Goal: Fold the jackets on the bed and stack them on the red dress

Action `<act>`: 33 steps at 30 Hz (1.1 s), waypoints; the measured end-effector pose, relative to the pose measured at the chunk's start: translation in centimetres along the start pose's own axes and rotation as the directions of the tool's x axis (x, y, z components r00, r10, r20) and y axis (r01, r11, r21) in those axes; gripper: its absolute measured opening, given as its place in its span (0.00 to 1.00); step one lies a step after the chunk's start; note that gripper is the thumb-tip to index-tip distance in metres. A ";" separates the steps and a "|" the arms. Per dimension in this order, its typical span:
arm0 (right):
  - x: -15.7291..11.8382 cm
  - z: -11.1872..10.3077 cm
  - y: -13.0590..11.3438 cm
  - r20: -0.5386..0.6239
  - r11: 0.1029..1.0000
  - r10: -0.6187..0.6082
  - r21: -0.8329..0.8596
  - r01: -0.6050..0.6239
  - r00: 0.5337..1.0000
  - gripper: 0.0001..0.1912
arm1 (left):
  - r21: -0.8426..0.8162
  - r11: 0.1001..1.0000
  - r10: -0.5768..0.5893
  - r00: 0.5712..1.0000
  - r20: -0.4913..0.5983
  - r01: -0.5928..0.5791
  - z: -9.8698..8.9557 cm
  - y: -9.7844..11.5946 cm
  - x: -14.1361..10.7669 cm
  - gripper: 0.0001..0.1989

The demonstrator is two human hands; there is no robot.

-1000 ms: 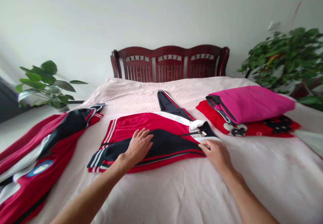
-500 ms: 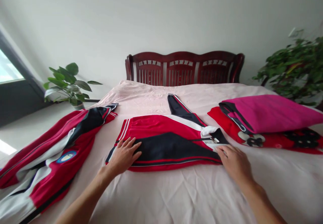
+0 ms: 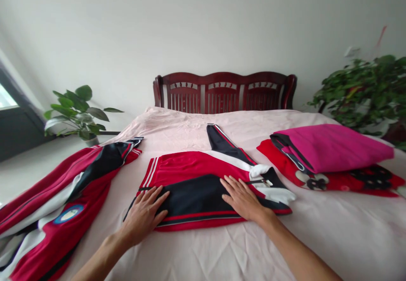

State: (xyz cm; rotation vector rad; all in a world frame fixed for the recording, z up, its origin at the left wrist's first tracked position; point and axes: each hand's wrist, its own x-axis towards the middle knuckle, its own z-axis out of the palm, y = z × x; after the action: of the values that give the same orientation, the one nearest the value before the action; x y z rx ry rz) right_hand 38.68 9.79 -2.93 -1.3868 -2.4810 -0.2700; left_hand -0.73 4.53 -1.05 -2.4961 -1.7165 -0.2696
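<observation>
A red, navy and white track jacket (image 3: 193, 196) lies partly folded on the bed, its collar to the right. One navy sleeve is laid across its front, while the other stretches away toward the headboard. My left hand (image 3: 147, 211) rests flat on the jacket near the striped hem and the sleeve's cuff end, fingers spread. Flat on the navy sleeve, nearer the collar and zipper, lies my right hand (image 3: 242, 198), its fingers also extended. Neither hand grips the cloth.
Another red, navy and white jacket (image 3: 91, 192) is spread at the left. To the right, a folded magenta garment (image 3: 333, 148) sits on a red patterned one (image 3: 336, 181). A wooden headboard (image 3: 223, 93) stands behind the pink sheet (image 3: 196, 255); plants flank the bed.
My right hand has moved left from the collar onto the middle of the folded navy sleeve and flattened out. My left hand stays near the hem. The view has shifted slightly.
</observation>
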 end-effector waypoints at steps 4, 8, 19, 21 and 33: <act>-2.0 -0.5 3.7 -0.057 0.999 0.009 -0.050 -0.011 0.998 0.27 | -0.026 0.999 0.024 1.000 0.017 -0.023 -0.1 -2.2 -0.8 0.28; -3.1 -1.0 5.3 -0.097 0.997 0.007 -0.077 -0.015 0.995 0.26 | -0.074 0.993 0.093 0.995 0.039 -0.090 -0.4 -3.6 -0.9 0.27; -3.8 -1.1 5.6 -0.104 0.995 0.064 -0.068 -0.071 0.992 0.25 | -0.117 0.992 -0.052 0.999 -0.016 0.050 0.9 -4.4 -3.2 0.27; -3.5 -1.4 5.7 -0.113 0.996 0.083 -0.031 -0.087 0.990 0.23 | -0.227 0.972 -0.064 0.998 0.020 0.067 0.2 -5.3 -2.9 0.24; 9.6 -2.1 13.1 0.086 0.792 0.571 0.204 -0.575 0.817 0.21 | -0.327 0.903 -0.300 0.954 -0.015 0.279 0.3 -12.3 13.0 0.26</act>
State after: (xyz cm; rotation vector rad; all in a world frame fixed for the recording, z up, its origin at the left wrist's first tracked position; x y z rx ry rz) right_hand 45.38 23.66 2.55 -1.9498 -1.8938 0.1525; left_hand -7.62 20.92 1.02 -2.3860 -2.1695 -0.7033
